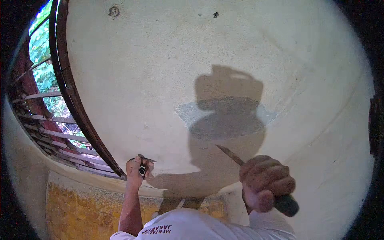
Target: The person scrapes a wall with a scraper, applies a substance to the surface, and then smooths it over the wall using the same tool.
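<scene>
My right hand [266, 182] is closed around the dark green handle of a pointed tool [231, 155]. Its narrow brownish blade points up and left, in front of the wall. Lower left, beside the window's bottom corner, my left hand [139, 170] is wrapped round a dark tool [142, 171] with a round, pale-ringed end facing me. A thin dark piece sticks out to the right above the fingers. What kind of tool it is, I cannot tell. Behind both hands stands a pale plastered wall [136, 88], with a grey patch [228, 118] partly under my shadow.
A dark-framed window [64, 76] with slats curves down the left side, with green leaves outside. Yellowish worn tiling [80, 208] runs along the lower wall. Near the top are a round mark [114, 11] and a small dark hole [216, 15] in the plaster.
</scene>
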Demonstrator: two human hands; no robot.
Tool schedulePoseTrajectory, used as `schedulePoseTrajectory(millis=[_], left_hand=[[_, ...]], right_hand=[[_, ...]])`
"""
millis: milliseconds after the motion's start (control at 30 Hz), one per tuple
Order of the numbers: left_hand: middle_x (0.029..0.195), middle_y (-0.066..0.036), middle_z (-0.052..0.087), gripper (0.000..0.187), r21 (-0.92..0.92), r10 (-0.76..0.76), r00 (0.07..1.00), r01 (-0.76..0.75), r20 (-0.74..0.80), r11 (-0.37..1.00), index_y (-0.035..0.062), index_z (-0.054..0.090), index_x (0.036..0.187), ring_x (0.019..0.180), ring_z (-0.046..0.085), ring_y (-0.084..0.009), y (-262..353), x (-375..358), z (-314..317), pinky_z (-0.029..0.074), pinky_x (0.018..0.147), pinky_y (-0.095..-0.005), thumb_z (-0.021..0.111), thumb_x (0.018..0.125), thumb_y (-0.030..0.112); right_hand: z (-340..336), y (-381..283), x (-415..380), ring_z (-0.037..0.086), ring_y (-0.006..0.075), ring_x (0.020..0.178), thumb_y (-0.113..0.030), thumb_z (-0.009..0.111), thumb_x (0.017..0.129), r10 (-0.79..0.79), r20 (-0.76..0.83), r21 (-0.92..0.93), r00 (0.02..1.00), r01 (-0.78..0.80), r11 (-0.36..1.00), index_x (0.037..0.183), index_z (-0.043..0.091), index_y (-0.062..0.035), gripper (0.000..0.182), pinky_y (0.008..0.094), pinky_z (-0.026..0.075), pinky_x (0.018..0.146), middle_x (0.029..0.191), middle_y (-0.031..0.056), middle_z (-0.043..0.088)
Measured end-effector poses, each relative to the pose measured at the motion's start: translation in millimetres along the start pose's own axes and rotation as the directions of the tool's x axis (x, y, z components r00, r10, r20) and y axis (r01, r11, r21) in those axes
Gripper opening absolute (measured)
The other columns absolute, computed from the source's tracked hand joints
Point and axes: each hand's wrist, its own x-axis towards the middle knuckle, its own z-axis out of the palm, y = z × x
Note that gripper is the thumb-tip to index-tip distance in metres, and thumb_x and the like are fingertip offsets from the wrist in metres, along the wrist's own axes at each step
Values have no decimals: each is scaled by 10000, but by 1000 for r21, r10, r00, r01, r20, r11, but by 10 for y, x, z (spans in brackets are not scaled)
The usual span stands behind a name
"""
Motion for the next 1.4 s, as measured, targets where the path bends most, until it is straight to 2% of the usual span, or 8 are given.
schedulePoseTrajectory(millis=[133,367,433,667,733,1133,1233,1400], left_hand=[[479,-48,479,513,-37,-24,1000,23,-11,999,-12,586,693,362,420,-102,49,-12,28,268,331,-225,398,908,414],[466,-33,465,518,-23,-38,999,38,-8,999,-6,585,691,363,411,-92,13,7,-9,272,334,-223,385,912,417],[462,-34,463,517,25,35,999,-35,24,999,-5,580,689,364,409,-92,20,8,4,280,338,-222,391,908,424],[489,-41,492,489,-9,11,1000,-11,3,1000,-6,576,696,376,423,-92,-9,0,-17,284,343,-217,417,902,407],[572,-82,570,469,-6,0,1000,0,23,1000,36,508,676,333,423,-92,-19,5,-29,289,287,-210,397,903,432],[475,-39,488,480,-22,8,1000,-8,14,1000,11,556,683,356,407,-89,19,3,12,269,327,-220,405,909,407],[471,-42,484,479,-81,-19,999,17,-28,997,15,563,672,351,402,-89,-6,6,25,256,317,-222,415,903,409],[486,-55,501,479,-37,-17,1000,16,-24,999,25,534,658,346,397,-90,54,-1,65,261,315,-219,412,900,421]], right_hand=[[124,269,-46,503,135,417,-183,620,801,78,-39,-324,996,-86,942,729,379,-96,266,327,473,412,491,36,470],[-67,-117,13,508,170,477,-175,615,807,-65,-102,50,993,71,996,746,432,-87,211,329,480,502,582,29,530],[-120,-13,3,572,163,539,-130,622,771,427,114,-858,897,-128,498,743,529,-113,98,296,510,588,566,38,561],[-167,-71,-195,595,198,567,-117,650,762,483,-114,-448,868,-479,755,717,532,-92,128,298,508,588,635,73,598],[-64,-29,-53,477,159,458,-180,661,764,-8,-186,-164,983,-23,986,703,420,-94,264,334,460,449,558,27,485],[-70,-72,37,521,190,456,-225,625,787,67,-197,-6,978,-69,998,660,496,-93,224,349,479,508,522,46,506],[-109,180,-106,589,202,600,-225,613,764,756,-165,-635,634,-654,411,704,574,-128,121,303,465,577,627,41,577],[-126,-32,7,555,182,524,-174,583,810,235,18,-262,972,-222,939,673,505,-94,178,327,485,557,563,44,530]])
